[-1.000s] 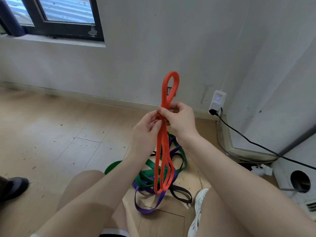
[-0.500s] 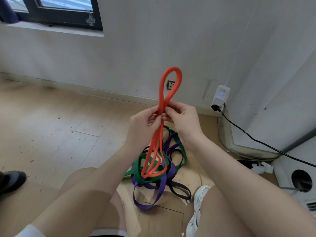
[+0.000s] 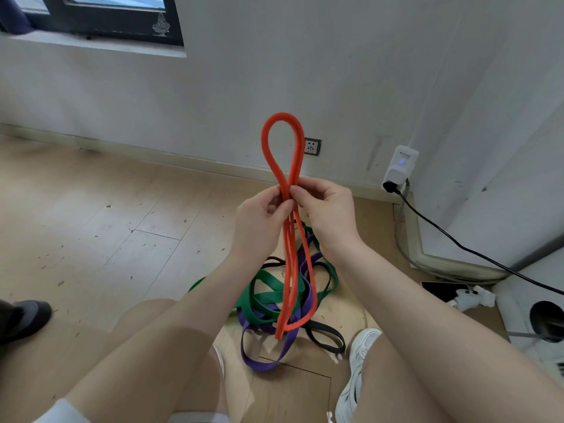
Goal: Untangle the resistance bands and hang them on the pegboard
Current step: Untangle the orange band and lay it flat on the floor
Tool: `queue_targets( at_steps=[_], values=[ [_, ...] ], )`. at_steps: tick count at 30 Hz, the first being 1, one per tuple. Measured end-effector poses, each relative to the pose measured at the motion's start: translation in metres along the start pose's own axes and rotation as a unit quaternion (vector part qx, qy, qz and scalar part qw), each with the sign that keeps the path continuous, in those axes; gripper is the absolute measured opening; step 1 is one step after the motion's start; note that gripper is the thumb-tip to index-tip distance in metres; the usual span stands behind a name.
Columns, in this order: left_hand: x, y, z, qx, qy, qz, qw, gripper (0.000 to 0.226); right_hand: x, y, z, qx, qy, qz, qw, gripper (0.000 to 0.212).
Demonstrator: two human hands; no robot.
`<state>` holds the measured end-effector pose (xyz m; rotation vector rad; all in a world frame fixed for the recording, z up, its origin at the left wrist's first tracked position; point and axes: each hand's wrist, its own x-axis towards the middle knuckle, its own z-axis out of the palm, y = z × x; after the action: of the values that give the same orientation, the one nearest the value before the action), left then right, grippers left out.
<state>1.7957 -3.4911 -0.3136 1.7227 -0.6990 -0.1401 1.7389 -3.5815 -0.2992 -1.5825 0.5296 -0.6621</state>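
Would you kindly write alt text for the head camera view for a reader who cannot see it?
Both hands, left hand and right hand, pinch a folded orange resistance band held up, a loop above and strands hanging below. Green, purple and black bands lie tangled on the wooden floor beneath.

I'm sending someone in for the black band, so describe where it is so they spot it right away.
Find the tangled pile of bands on the wood floor in front of the person's knees, below the hands holding the orange band. The black band is the thinnest, its free loop lying flat beside the white shoe, unlike the wider green band and purple band.
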Motion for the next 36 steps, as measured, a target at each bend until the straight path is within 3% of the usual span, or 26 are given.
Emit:
queue_targets(
  at_steps=[3, 7, 12, 15, 19, 24, 28, 33, 36],
  values=[
    [0.002, 0.001, -0.002, -0.035, 0.002, -0.029, 0.999, 0.025, 0.0, -0.002, -0.003, 0.027, 0.011, 0.01, 1.0, 0.018],
    [0.004, 0.005, 0.001, -0.136, 0.009, -0.089, 0.987, 0.023, 0.0, -0.004, -0.002, 0.042, 0.036, 0.012, 0.998, 0.003],
    [0.004, 0.007, 0.003, -0.227, 0.034, -0.119, 0.966, 0.022, -0.011, 0.003, 0.0, 0.031, 0.004, -0.016, 0.999, 0.018],
    [0.007, 0.014, 0.004, -0.21, 0.039, -0.1, 0.972, 0.021, -0.01, 0.001, -0.002, 0.065, -0.012, -0.02, 0.998, 0.026],
    [0.013, 0.024, -0.001, -0.22, 0.072, -0.09, 0.969, 0.021, -0.01, 0.005, -0.008, 0.068, -0.09, -0.036, 0.993, 0.036],
    [0.015, 0.04, -0.003, -0.191, 0.122, -0.063, 0.972, 0.028, -0.028, 0.017, 0.004, 0.004, -0.004, -0.038, 0.999, 0.02],
    [0.01, 0.049, -0.004, -0.129, 0.119, -0.01, 0.984, 0.025, -0.042, 0.019, 0.016, -0.031, -0.042, -0.072, 0.996, 0.023],
    [0.005, 0.052, -0.014, -0.107, 0.099, 0.023, 0.989, 0.025, -0.046, 0.015, 0.011, -0.009, -0.04, -0.052, 0.998, 0.033],
    [0.003, 0.05, -0.016, -0.099, 0.073, 0.021, 0.992, 0.021, -0.049, 0.015, 0.002, -0.044, -0.027, -0.07, 0.996, 0.023]
  ],
)
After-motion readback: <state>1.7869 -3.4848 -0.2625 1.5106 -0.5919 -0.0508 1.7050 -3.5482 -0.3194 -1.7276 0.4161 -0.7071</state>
